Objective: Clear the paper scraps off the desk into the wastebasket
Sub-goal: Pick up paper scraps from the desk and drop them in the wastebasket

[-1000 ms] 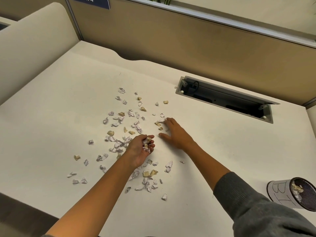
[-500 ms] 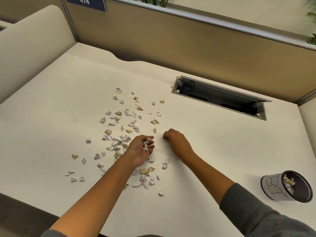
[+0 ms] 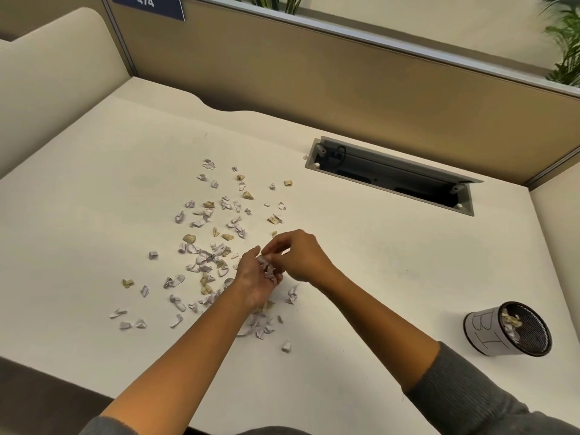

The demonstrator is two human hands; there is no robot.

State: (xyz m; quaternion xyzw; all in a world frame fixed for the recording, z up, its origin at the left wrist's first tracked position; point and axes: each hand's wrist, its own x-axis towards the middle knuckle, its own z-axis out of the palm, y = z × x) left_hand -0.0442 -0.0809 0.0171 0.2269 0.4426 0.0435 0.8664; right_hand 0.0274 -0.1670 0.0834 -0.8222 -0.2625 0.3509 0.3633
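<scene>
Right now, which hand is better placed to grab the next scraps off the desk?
Right. The left hand is cupped around a handful of white and tan paper scraps; the right hand only pinches at that handful, beside loose scraps.

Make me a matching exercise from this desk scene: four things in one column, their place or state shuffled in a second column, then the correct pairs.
Things:
1. left hand
2. wastebasket
3. cable tray
4. sign reading 474

Places or states:
A. open slot sunk in the desk near the back
B. on the partition, top left
C. cupped, holding a bunch of scraps
D. tipped on its side at the right, a few scraps inside

Pairs: 1-C, 2-D, 3-A, 4-B
</scene>
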